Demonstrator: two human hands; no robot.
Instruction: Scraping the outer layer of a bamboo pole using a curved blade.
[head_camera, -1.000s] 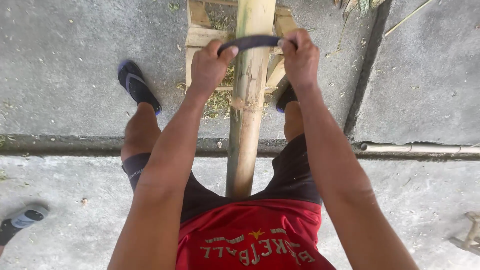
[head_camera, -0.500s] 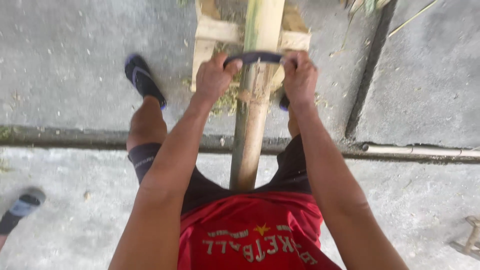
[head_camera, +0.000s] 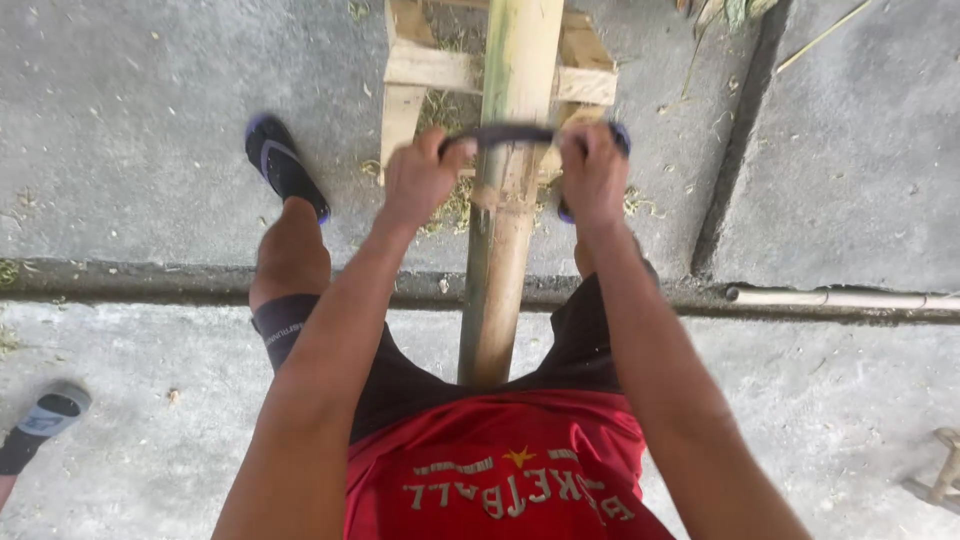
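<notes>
Both hands are closing tight around the ends of a dark curved blade (head_camera: 510, 134), the left hand (head_camera: 420, 178) fisted on its left end and the right hand (head_camera: 594, 172) fisted on its right end, knuckles up. That blade is lying crosswise over a long bamboo pole (head_camera: 508, 200), touching its upper face just above a pale, frayed node in the stalk.

Nearest to where the person is sitting, a red shirt (head_camera: 500, 460) with pale lettering is filling the bottom of the view, with dark shorts (head_camera: 400, 380) showing above it. The pole is running out from between the thighs, straight away from the body, with one bare forearm passing along each side of it. The left knee is bending outward, wearing a dark band (head_camera: 285, 325) just below it, and the left foot is resting flat in a dark flip-flop (head_camera: 283, 165) on the grey concrete floor (head_camera: 130, 120).

Further out, the pole is crossing over a rough wooden frame (head_camera: 430, 68) of pale slats, and thin green shavings (head_camera: 445, 205) are lying scattered around its base. A grey pipe (head_camera: 840, 298) is lying along a seam in the concrete at the right. Off at the lower left edge, another sandalled foot (head_camera: 40, 425) is showing, well apart from the work.
</notes>
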